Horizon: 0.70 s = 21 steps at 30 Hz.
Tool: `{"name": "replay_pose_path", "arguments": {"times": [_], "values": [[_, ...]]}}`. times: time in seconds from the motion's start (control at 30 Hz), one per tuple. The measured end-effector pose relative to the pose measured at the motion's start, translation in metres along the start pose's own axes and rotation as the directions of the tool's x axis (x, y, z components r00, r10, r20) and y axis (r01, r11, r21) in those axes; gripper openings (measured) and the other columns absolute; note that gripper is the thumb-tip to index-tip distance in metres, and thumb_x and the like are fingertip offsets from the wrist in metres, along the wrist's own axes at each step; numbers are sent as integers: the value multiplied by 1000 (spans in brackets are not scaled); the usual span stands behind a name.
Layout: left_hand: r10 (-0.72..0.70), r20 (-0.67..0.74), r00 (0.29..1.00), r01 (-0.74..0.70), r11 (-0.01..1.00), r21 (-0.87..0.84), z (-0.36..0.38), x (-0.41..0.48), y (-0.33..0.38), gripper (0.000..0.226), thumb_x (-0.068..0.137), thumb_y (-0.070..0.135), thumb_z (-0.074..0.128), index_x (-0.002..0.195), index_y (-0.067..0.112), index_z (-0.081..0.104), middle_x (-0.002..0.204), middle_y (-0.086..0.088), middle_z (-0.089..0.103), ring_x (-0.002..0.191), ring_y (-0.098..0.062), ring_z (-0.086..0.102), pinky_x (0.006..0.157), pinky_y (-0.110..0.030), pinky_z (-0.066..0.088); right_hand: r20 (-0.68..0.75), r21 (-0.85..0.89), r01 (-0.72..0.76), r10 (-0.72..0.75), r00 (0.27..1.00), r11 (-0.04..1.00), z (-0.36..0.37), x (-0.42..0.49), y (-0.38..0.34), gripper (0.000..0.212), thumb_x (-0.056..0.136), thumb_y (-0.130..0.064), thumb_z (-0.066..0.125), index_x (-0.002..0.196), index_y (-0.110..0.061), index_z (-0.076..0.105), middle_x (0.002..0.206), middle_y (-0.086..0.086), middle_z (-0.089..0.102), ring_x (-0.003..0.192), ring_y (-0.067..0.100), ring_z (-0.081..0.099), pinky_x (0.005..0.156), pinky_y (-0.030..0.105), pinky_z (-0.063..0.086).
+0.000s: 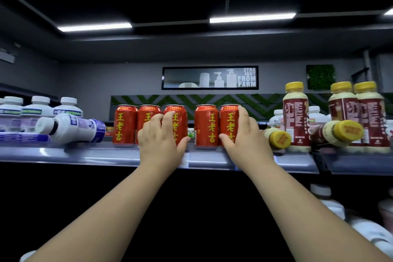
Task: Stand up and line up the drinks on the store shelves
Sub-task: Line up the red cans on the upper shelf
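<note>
Lower right, nearest: pale bottles (328,203) on a lower shelf, blurred. Above them, two bare forearms reach up to the top shelf (85,155), whose front strip runs the full width. Left hand (161,136): fingers curled over the third red can (178,121) from the left, thumb on its right side, holding it upright. Right hand (244,134): fingers up the right side of the fifth red can (228,121), thumb across its lower front, holding it upright. The first red can (125,123), second red can (147,114) and fourth red can (206,125) stand in the same row at the shelf front, with a gap between third and fourth. Left of the cans: one white bottle (70,127) on its side, upright white bottles (38,110) behind it. Right of the cans: two yellow-capped bottles (338,132) lying down, with upright yellow-capped bottles (295,117) beside them. Far wall: framed sign (210,77) reading "STRAIGHT FROM FARM".
</note>
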<state>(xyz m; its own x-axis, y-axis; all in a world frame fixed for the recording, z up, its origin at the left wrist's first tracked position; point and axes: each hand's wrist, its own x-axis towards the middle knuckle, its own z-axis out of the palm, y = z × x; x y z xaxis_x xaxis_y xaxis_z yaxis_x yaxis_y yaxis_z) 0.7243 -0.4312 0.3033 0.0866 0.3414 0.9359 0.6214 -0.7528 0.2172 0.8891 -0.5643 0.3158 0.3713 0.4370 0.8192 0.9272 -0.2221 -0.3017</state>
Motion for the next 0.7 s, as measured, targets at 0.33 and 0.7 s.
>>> {"name": "replay_pose_path", "arguments": {"times": [0.33,0.7], "values": [[-87,-3,996,87,993,-81,9,0,-7,64,92,43,59,146,25,28,142,-3,42,127,-23,39,105,-45,29,7,34,1,-1,1000,999,7,2,-19,91,91,-51,63,155,-29,2,139,7,38,119,29,51,94,43,46],[168,-95,981,-175,982,-71,13,5,21,64,81,56,62,136,25,48,134,-5,51,124,-29,41,99,-48,26,-81,73,4,2,997,997,14,-4,-19,88,87,-50,69,153,-29,14,140,3,43,121,25,51,92,39,45]]}}
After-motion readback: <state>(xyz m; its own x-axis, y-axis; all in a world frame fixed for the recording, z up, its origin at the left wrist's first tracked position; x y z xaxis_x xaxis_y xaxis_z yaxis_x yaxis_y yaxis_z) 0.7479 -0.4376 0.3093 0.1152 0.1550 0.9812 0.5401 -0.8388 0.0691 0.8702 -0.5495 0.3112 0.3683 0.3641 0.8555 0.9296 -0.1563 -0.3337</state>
